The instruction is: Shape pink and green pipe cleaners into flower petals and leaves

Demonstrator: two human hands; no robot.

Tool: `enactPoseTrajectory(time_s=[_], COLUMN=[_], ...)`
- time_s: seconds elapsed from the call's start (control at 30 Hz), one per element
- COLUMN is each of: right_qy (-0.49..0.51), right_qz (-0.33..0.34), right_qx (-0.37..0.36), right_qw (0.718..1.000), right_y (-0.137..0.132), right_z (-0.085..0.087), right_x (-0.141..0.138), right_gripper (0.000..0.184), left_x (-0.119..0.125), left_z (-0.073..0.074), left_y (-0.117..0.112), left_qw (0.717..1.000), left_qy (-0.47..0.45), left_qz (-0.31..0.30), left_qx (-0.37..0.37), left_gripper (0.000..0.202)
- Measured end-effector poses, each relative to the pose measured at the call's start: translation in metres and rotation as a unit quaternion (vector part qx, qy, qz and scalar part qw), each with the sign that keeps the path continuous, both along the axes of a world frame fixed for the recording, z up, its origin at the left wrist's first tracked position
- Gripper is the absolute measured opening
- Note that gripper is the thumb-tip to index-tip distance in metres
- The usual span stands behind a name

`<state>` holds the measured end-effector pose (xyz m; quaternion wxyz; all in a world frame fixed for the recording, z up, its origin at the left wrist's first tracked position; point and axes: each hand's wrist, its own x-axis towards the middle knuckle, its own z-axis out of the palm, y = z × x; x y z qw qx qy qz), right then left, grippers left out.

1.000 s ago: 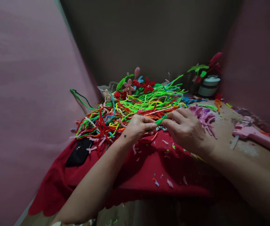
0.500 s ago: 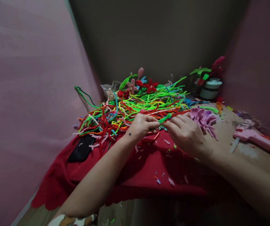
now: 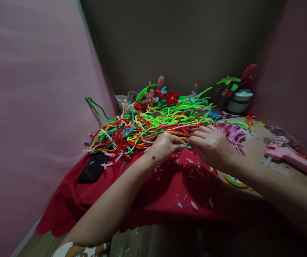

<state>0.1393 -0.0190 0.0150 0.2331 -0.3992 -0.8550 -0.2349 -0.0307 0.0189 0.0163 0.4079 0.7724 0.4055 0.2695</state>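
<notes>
My left hand (image 3: 167, 146) and my right hand (image 3: 210, 145) meet above the front of the red cloth, thumbs and fingertips pinched together. A green pipe cleaner piece (image 3: 187, 145) runs between them; only a small bit shows, the rest hidden by the fingers. Just behind both hands spreads a tangled heap of pipe cleaners (image 3: 166, 120) in green, red, yellow, orange and blue. Right of my right hand lies a bunch of lilac-pink fuzzy pieces (image 3: 233, 135), partly covered by it.
A black phone (image 3: 92, 169) lies at the left on the red cloth (image 3: 153, 196), among scattered scraps. At the right sits a pink glue gun (image 3: 290, 155). Fuzzy flowers (image 3: 172, 97) and a pale lidded jar (image 3: 240, 101) stand behind. A yellow-rimmed round object (image 3: 235, 181) shows beneath my right forearm.
Both hands have closed in on the green piece, which shows much less now. My left hand has shifted slightly right; my right hand has risen a little, uncovering the yellow-rimmed object.
</notes>
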Motion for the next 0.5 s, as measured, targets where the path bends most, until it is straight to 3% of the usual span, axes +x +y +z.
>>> enactPoseTrajectory(time_s=[0.2,0.27,0.33,0.37,0.4,0.43,0.5], right_qy=[-0.019,0.025,0.120,0.186,0.255,0.332,0.481], right_qz=[-0.018,-0.024,-0.020,-0.012,0.004,0.024,0.065], right_qx=[-0.025,-0.084,-0.209,-0.294,-0.392,-0.478,-0.556], right_qw=[0.999,0.996,0.970,0.938,0.884,0.813,0.675], right_y=[-0.001,0.003,0.012,0.016,0.021,0.025,0.028], right_z=[-0.004,0.001,0.007,0.009,0.010,0.010,0.006], right_x=[-0.003,-0.001,0.004,0.007,0.010,0.012,0.011], right_gripper=[0.021,0.019,0.016,0.014,0.011,0.009,0.012], left_x=[0.003,0.002,0.002,0.002,0.002,0.003,0.004], left_z=[-0.007,-0.007,-0.007,-0.007,-0.006,-0.006,-0.006], left_y=[-0.004,-0.006,-0.008,-0.009,-0.009,-0.009,-0.009], left_qw=[0.965,0.955,0.951,0.951,0.953,0.957,0.967], left_qy=[0.137,0.147,0.124,0.098,0.067,0.032,-0.031], left_qz=[-0.043,-0.048,-0.054,-0.059,-0.060,-0.055,-0.017], left_qx=[0.220,0.253,0.279,0.287,0.290,0.285,0.254], left_gripper=[0.020,0.021,0.019,0.018,0.016,0.015,0.013])
